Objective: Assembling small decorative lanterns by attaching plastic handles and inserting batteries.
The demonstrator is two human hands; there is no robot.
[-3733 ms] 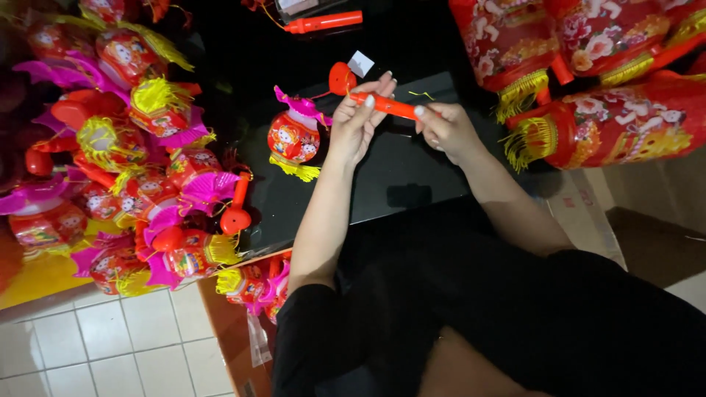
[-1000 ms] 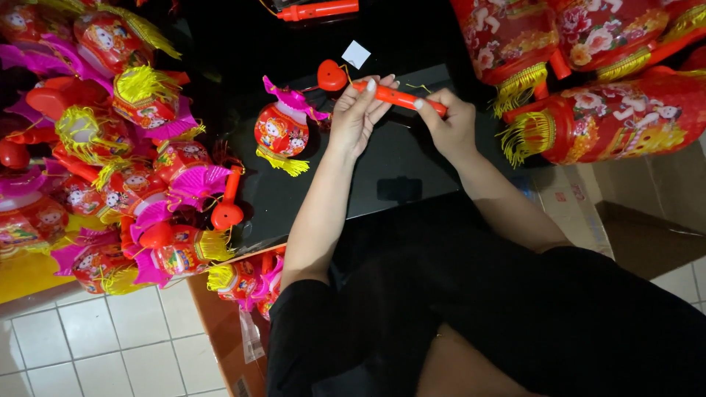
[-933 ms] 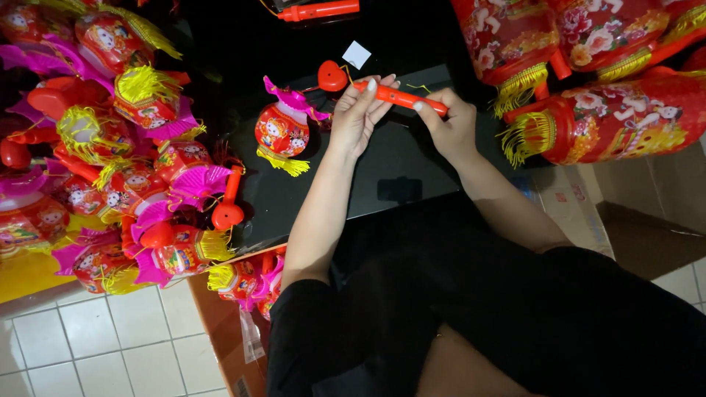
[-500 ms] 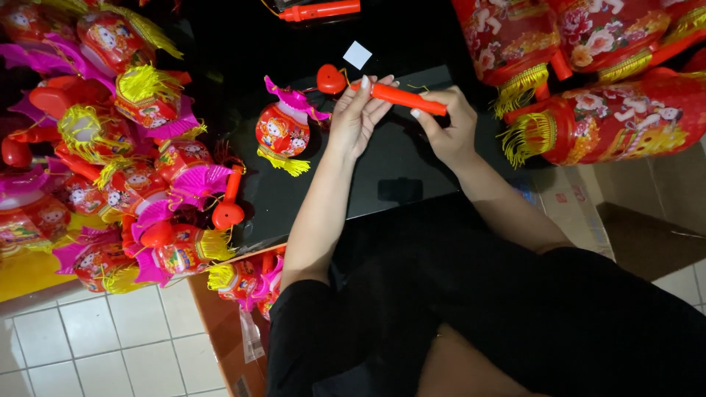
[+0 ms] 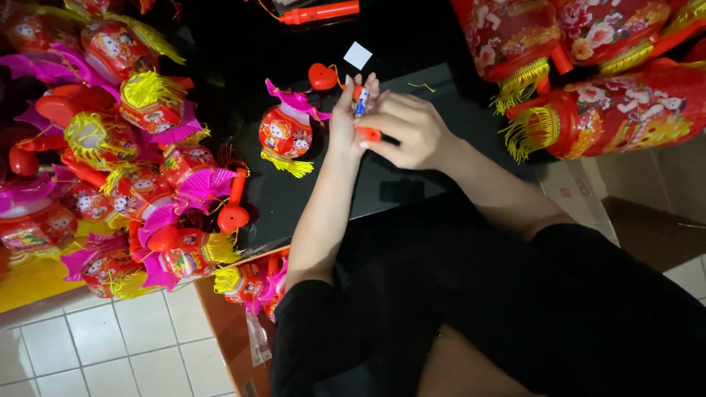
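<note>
Orange handle [image 5: 365, 114] sits pinched between both hands above the black table [image 5: 412, 184]. Left hand [image 5: 351, 117] backs it with fingers extended; right hand [image 5: 408, 131] is clasped over its lower end. A blue-and-white battery [image 5: 362, 101] shows in the handle. Red heart cap [image 5: 322, 76] lies just left of the handle; small lantern [image 5: 285, 132] hangs further left. Lantern pile [image 5: 110, 162] lies well left.

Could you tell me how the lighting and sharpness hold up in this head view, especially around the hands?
Head view: lighting is uneven; the black tabletop swallows detail, while the lantern pile at left looks oversaturated. The left hand and right hand are lit clearly, slightly soft at the fingertips. The orange stick between them is mostly hidden. The dark clothing shows almost no texture.
</note>
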